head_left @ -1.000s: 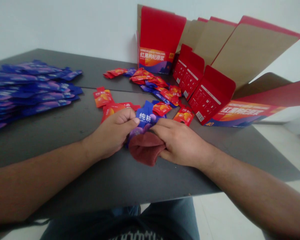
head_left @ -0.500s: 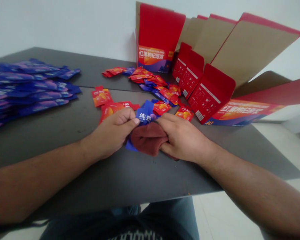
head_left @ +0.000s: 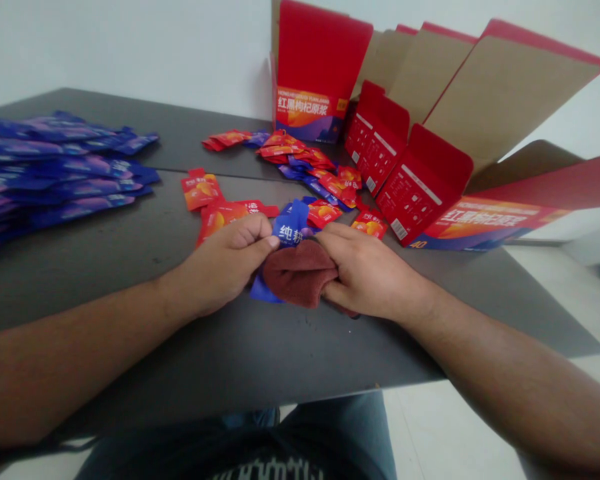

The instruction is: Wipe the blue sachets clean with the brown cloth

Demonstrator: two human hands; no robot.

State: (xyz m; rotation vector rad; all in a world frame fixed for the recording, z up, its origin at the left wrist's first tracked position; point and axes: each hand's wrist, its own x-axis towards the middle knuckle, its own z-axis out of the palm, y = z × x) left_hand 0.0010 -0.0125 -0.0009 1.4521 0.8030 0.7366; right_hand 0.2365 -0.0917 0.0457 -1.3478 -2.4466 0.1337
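My left hand (head_left: 233,260) is closed, thumb and fingers pinching the left edge of a blue sachet (head_left: 291,227) with white lettering. A folded brown cloth (head_left: 300,273) lies over the lower part of that sachet and hides much of it. My right hand (head_left: 365,270) is closed around the right side of the cloth, pressed against the sachet's front. Red sachets (head_left: 230,217) lie just beyond my left hand, and another red sachet (head_left: 370,223) lies beyond my right knuckles.
Blue sachets are stacked in a large pile (head_left: 65,173) at the left of the dark table (head_left: 180,360). Mixed red and blue sachets (head_left: 310,167) lie in a loose heap at the back. Open red cartons (head_left: 425,180) with raised flaps stand at the right, against the wall.
Both hands keep the same hold on the sachet and cloth. The view has tilted very slightly; otherwise hardly anything differs.
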